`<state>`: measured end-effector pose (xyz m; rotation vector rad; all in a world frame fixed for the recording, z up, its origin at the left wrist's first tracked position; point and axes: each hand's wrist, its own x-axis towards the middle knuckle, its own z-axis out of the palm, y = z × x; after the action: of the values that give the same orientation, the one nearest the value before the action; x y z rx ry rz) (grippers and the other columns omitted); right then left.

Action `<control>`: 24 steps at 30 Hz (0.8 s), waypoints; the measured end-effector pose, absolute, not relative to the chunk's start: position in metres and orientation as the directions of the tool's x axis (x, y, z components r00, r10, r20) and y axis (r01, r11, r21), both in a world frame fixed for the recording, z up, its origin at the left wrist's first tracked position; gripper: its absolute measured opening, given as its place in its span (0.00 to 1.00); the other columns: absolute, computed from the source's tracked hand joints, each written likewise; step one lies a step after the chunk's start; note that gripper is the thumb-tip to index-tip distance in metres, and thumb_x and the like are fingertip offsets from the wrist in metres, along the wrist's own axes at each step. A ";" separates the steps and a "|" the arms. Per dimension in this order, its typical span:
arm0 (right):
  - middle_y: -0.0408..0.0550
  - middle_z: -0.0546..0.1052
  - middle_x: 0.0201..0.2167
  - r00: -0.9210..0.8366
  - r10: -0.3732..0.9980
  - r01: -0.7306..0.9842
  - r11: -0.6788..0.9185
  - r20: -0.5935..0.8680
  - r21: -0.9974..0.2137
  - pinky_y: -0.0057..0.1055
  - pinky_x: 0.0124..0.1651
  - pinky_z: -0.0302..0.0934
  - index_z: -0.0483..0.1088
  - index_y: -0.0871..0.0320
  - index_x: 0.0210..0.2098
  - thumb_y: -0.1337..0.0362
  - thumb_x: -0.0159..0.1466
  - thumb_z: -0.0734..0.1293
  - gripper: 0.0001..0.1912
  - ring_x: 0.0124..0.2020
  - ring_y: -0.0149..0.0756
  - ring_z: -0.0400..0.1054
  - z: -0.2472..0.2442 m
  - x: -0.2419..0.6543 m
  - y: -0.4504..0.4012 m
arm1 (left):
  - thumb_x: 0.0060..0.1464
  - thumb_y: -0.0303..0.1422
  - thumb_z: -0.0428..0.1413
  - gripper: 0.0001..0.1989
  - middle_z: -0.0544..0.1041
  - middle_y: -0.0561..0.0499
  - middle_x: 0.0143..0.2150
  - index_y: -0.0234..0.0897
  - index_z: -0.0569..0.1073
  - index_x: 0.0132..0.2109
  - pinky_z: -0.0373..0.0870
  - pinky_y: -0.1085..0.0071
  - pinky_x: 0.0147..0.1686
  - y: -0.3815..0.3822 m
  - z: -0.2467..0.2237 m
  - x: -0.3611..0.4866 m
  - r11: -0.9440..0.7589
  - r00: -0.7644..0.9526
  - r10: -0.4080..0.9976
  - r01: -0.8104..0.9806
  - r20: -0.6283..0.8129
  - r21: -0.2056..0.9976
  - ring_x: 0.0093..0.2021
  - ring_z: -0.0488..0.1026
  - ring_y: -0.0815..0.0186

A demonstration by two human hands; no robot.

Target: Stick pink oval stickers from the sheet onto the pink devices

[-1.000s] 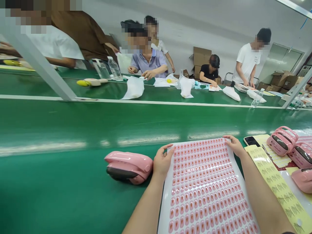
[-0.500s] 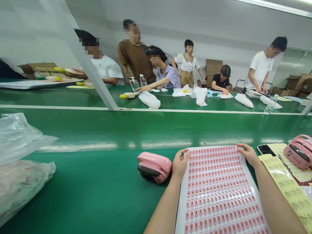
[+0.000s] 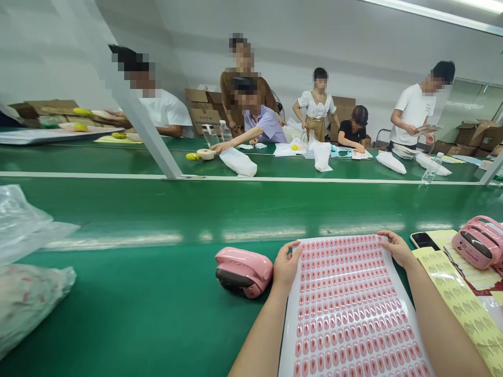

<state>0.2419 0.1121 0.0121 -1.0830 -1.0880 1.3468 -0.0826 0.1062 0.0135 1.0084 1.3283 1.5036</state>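
My left hand (image 3: 286, 268) grips the far left corner of a glossy white sheet (image 3: 349, 314) printed with rows of small pink rounded stickers. My right hand (image 3: 397, 249) holds the sheet's far right corner, and the sheet lies flat on the green conveyor belt (image 3: 129, 272). A pink plastic handheld device (image 3: 243, 272) with a dark underside sits just left of my left hand, almost touching it. Yellow printed label sheets (image 3: 451, 298) lie beside my right forearm.
Further right are a phone (image 3: 423, 240) and stacked pink devices (image 3: 477, 242). Plastic bags (image 3: 27, 298) lie at the left edge. Across a white rail (image 3: 275, 179), co-workers handle papers and white pouches at a second green belt.
The view has swung left since the oldest frame, bringing the bags in. My hands still hold the sheet at the same corners. A co-worker across the belt now stretches an arm toward a small roll.
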 end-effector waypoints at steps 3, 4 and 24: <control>0.45 0.76 0.29 -0.039 0.999 -0.184 -0.033 -0.027 -0.982 0.35 0.36 0.65 0.71 0.55 0.37 0.59 0.42 0.74 0.22 0.31 0.39 0.71 0.014 0.241 0.110 | 0.29 0.47 0.63 0.27 0.74 0.51 0.24 0.34 0.72 0.36 0.67 0.70 0.25 0.106 0.017 -0.083 -0.041 -0.281 0.960 -0.105 0.010 0.994 0.25 0.71 0.63; 0.45 0.76 0.30 -0.036 0.999 -0.186 -0.029 -0.023 -0.982 0.35 0.37 0.65 0.71 0.55 0.37 0.59 0.42 0.74 0.22 0.31 0.39 0.71 0.014 0.240 0.109 | 0.29 0.46 0.63 0.27 0.74 0.51 0.24 0.34 0.71 0.36 0.67 0.70 0.26 0.106 0.018 -0.083 -0.035 -0.276 0.961 -0.110 0.004 0.993 0.25 0.71 0.63; 0.44 0.77 0.27 0.026 1.000 -0.173 0.002 -0.003 -0.985 0.34 0.35 0.65 0.71 0.54 0.34 0.59 0.42 0.73 0.19 0.29 0.37 0.71 0.016 0.235 0.110 | 0.25 0.48 0.62 0.27 0.67 0.57 0.16 0.35 0.70 0.34 0.64 0.71 0.22 0.100 0.033 -0.076 -0.011 -0.313 0.950 -0.117 -0.026 0.993 0.21 0.68 0.64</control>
<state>0.2348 0.1096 0.0165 -1.0935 -1.0614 1.2673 -0.0755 0.1000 0.0333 0.9469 1.3498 1.4863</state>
